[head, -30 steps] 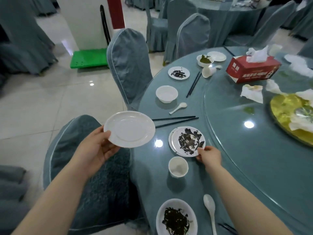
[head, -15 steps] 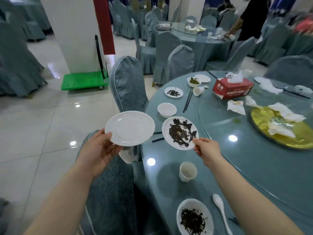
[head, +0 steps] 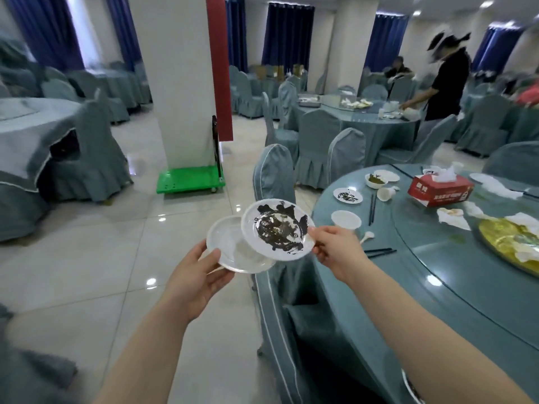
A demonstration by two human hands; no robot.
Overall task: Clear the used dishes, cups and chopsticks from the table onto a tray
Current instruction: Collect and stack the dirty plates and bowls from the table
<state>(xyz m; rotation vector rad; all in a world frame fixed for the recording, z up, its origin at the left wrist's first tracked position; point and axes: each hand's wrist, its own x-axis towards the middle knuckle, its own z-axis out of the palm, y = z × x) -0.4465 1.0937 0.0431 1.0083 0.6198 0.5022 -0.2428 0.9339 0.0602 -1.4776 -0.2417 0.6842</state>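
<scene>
A person's left hand point(head: 196, 277) grips a clean white plate point(head: 230, 249) by its rim, off the tabletop point(head: 437, 287). The right hand point(head: 335, 249) pinches a sauce-smeared plate point(head: 277, 228), tilted and overlapping it. Stacking seems underway; next, lower the dirty plate flat onto the clean one.

— Where is there room to pass?
— Left, over the tiled floor point(head: 96, 258), open up to the pillar point(head: 178, 83) and green cart point(head: 189, 180).
— And rightward?
— A covered chair point(head: 274, 173) stands against the tabletop point(head: 437, 287) edge. Beyond it a bowl point(head: 346, 219), spoon point(head: 367, 237) and chopsticks point(head: 379, 252) crowd the near rim; further along the rim lies bare.
</scene>
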